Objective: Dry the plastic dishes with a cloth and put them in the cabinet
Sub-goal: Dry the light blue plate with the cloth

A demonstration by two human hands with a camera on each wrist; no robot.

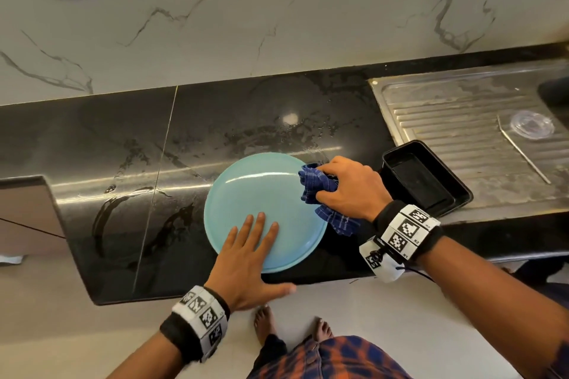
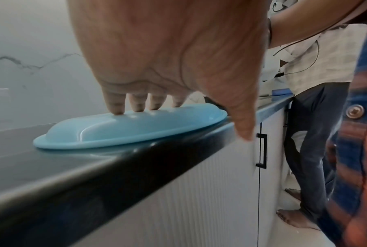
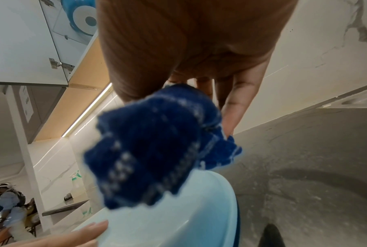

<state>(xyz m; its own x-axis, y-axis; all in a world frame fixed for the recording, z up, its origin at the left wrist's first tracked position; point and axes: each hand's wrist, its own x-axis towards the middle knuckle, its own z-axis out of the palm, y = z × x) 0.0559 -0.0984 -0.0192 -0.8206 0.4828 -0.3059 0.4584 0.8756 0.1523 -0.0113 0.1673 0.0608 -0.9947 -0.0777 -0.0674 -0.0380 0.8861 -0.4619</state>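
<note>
Head view shows a light blue plastic plate (image 1: 264, 212) lying face down on the wet black countertop (image 1: 123, 138), close to its front edge. The left hand (image 1: 246, 258) lies on the near part of the plate with fingers straight and slightly spread, pinning it flat; the left wrist view confirms the fingertips (image 2: 117, 110) press on the raised underside while the thumb hangs over the counter edge. The right hand (image 1: 348, 188) is curled round a bunched blue checked cloth (image 1: 320, 191), which sits on the plate's right rim.

Judging by this, drying is under way on the back of this plate; whether its eating side is already dry cannot be told. A black plastic tray (image 1: 425, 178) lies just beside the plate, partly on the steel drainboard (image 1: 462, 120), and a clear round lid (image 1: 531, 124) rests further right; both probably await the cloth. An upper cabinet (image 3: 30, 50) shows in the right wrist view, door ajar. Nothing seems stowed from here, so wiping the rest and all shelving remain.
</note>
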